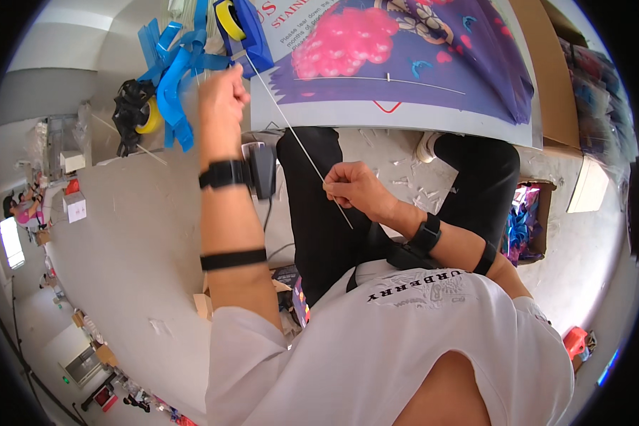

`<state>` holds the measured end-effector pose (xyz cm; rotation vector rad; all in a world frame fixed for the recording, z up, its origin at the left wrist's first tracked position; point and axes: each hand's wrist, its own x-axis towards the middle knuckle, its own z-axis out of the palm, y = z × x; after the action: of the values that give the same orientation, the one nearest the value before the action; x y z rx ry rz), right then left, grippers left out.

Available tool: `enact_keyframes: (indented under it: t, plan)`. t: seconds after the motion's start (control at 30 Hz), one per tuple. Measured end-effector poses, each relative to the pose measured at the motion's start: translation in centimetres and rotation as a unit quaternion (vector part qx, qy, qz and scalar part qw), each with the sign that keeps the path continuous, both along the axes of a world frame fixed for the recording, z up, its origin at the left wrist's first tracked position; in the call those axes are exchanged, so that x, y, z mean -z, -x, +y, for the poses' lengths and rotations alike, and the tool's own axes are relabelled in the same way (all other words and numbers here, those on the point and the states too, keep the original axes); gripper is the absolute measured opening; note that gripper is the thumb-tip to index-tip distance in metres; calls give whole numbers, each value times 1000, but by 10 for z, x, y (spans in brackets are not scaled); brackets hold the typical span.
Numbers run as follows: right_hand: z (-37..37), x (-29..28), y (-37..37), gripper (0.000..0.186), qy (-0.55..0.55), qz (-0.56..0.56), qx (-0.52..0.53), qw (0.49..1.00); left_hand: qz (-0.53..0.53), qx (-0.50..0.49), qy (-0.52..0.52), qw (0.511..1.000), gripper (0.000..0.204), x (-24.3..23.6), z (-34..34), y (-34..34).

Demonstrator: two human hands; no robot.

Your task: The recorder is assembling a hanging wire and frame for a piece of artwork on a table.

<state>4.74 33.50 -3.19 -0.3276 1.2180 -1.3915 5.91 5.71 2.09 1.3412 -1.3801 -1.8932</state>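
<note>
My right hand [358, 190] pinches a thin white stick [291, 128] near its lower part. The stick slants up and left, and its far end lies at the cutting edge of a blue tape dispenser [245, 35] with a yellow roll. Just below that dispenser is my left hand [224, 99], its fingers closed; whatever they hold, if anything, is hidden. Blue ribbon strips [174, 85] hang beside it at the table's left corner. A second white stick [426, 86] with a small crosspiece rests on a purple printed sheet [461, 99].
The table's front edge [397, 130] runs above my knees. Left of the ribbons sits a black bundle [128, 113] with a yellow ring. On the right, an open carton [543, 220] holds blue and purple shiny pieces. White scraps [426, 195] litter the floor.
</note>
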Motion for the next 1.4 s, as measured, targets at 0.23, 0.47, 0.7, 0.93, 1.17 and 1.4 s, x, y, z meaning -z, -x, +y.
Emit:
enact_keyframes:
  t: [0.23,0.47,0.7,0.93,1.17,1.4]
  plan:
    - [2,1,1,8,-8,-32,-2,999,20,-1,-85,996,13,2,176,-104]
    - [0,-7,1,9,18,-52,-11,998,-27,38,-176,983,9,-18,235,-142]
    - [15,15,33,4,7,436,-105,894,13,74,-149,986,10,-35,223,-144]
    - [3,33,102,16,-67,785,-141,599,47,67,-95,992,5,-48,214,-159]
    - [-16,40,121,14,-62,808,-148,567,45,45,-112,992,5,-38,206,-175]
    - [-60,25,118,11,-19,756,-26,654,22,54,-99,993,7,-37,206,-175]
